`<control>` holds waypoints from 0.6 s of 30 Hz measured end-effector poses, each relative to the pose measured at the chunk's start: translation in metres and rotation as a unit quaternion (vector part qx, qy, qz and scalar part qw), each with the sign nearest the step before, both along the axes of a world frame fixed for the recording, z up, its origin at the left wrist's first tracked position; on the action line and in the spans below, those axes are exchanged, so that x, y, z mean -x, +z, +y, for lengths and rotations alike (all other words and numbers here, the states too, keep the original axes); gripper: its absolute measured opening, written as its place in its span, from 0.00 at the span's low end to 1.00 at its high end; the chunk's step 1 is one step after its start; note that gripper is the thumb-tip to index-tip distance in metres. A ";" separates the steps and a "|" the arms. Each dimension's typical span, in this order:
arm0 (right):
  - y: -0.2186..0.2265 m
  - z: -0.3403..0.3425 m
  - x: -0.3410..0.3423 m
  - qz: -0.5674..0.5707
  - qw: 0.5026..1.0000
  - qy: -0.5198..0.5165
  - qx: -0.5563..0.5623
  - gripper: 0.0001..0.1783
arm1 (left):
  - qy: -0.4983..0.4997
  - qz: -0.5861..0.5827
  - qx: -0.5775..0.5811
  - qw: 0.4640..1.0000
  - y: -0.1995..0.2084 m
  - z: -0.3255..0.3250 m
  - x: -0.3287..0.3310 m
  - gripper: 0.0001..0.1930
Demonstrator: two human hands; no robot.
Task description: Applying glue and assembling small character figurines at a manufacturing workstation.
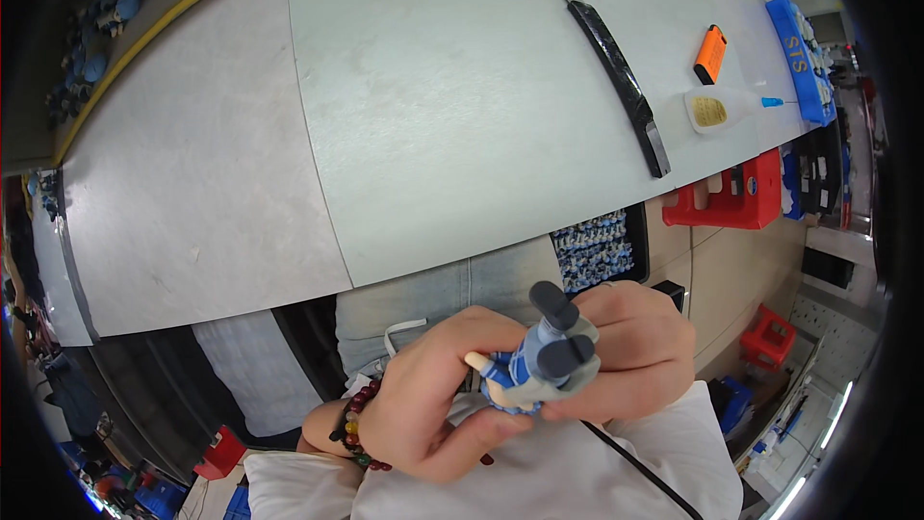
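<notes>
A small toy figurine (521, 367) in blue, grey and skin tones is held above my lap, its dark-soled feet pointing up toward the camera. My left hand (438, 390), with a beaded bracelet (354, 424) at the wrist, closes around the figurine from the left, thumb along its lower side. From the other side, my right hand (630, 351) is curled with its fingers against the figurine's grey part. The right fingertips are mostly hidden behind the figurine.
On the pale table (433, 106) lie a black utility knife (616, 72) with its blade out, an orange lighter (710, 55) and a needle-tipped bottle (717, 111). A blue tray (791, 53) stands at the far right. Beneath are a tray of small parts (592, 250) and a red stool (727, 207).
</notes>
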State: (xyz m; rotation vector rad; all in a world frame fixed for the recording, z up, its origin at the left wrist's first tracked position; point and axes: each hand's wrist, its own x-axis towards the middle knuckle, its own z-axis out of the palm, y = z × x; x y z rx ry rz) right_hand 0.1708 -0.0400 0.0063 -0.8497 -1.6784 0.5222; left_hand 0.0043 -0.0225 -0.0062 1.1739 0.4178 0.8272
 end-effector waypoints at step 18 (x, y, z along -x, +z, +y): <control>0.000 0.007 0.005 0.102 0.991 0.016 0.084 0.13 | 0.037 0.004 0.024 0.999 0.000 -0.005 0.001 0.21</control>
